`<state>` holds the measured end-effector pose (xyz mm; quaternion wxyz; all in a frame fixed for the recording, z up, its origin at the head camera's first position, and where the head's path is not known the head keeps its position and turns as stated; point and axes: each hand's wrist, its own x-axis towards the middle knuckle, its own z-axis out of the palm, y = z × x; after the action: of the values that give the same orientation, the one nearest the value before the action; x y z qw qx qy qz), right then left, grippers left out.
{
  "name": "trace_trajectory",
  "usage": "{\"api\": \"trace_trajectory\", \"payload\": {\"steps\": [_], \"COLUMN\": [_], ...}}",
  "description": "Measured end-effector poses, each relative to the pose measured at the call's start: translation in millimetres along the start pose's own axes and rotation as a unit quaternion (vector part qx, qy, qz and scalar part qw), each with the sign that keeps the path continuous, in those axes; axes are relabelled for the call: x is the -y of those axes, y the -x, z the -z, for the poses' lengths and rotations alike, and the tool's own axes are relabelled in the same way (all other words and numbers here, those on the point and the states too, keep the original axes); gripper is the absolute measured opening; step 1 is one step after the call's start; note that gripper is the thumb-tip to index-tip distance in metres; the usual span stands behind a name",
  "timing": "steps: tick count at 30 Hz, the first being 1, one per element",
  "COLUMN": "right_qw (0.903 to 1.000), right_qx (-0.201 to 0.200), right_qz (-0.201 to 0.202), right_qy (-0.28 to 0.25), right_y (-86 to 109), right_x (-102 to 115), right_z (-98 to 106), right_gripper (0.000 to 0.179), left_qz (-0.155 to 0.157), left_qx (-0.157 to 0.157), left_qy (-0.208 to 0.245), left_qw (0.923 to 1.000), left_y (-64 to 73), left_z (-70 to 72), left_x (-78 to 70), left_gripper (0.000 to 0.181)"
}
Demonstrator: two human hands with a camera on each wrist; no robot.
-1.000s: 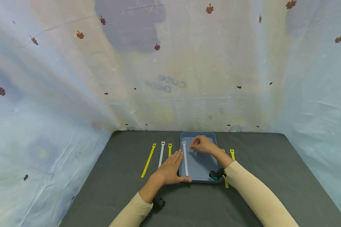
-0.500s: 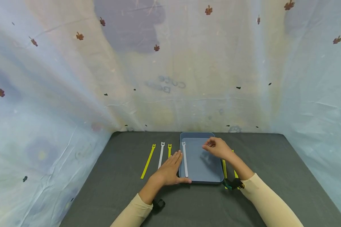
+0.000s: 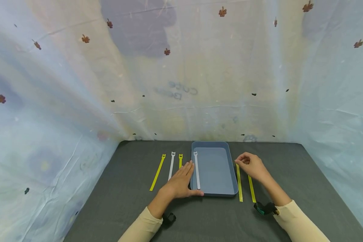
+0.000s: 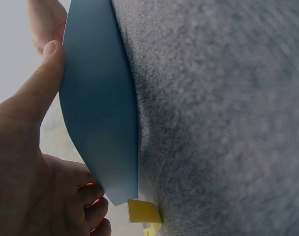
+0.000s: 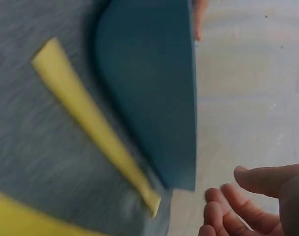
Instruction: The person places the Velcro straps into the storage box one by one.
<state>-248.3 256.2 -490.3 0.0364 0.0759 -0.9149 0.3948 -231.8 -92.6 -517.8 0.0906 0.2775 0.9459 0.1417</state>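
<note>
My left hand (image 3: 179,181) rests on the front left corner of a blue-grey tray (image 3: 219,188), fingers straight along its left side and thumb at the front rim. A white cable strap (image 3: 197,171) with a slotted head lies inside the tray along that side. My right hand (image 3: 252,165) is to the right of the tray, over the heads of two yellow cable straps, the inner strap (image 3: 239,185) and the outer strap (image 3: 252,190). In the right wrist view, the thumb and loosely bent fingers (image 5: 243,206) stand apart with nothing between them.
Left of the tray lie a yellow strap (image 3: 158,172), a white strap (image 3: 171,164) and another yellow strap (image 3: 180,159), partly hidden by my left hand. Dark grey cloth (image 3: 205,222) covers the table. A patterned curtain (image 3: 211,84) hangs behind and at the sides.
My right hand has moved right, from over the tray to above the yellow straps beside it. The white strap in the tray and my left hand stay in place.
</note>
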Motion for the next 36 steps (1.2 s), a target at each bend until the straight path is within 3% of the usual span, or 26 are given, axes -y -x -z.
{"api": "trace_trajectory", "payload": {"steps": [9, 24, 36], "right_qw": [0.9992, 0.9957, 0.9956], "right_qx": [-0.029, 0.013, 0.003], "right_qz": [-0.024, -0.089, -0.092], "right_qy": [0.011, 0.022, 0.017], "right_y": [14.5, 15.0, 10.5], "right_x": [-28, -54, -64], "right_z": [13, 13, 8], "right_gripper": [0.024, 0.029, 0.027], "left_qz": [-0.002, -0.005, -0.014], "left_qx": [0.001, 0.003, 0.003], "left_qy": [-0.008, -0.017, -0.018], "left_qw": [1.0000, 0.9998, 0.9997], "left_y": [0.6, -0.3, 0.8], "left_z": [2.4, 4.4, 5.2], "left_x": [-1.6, 0.9, -1.9], "left_gripper": [0.125, 0.124, 0.123]}}
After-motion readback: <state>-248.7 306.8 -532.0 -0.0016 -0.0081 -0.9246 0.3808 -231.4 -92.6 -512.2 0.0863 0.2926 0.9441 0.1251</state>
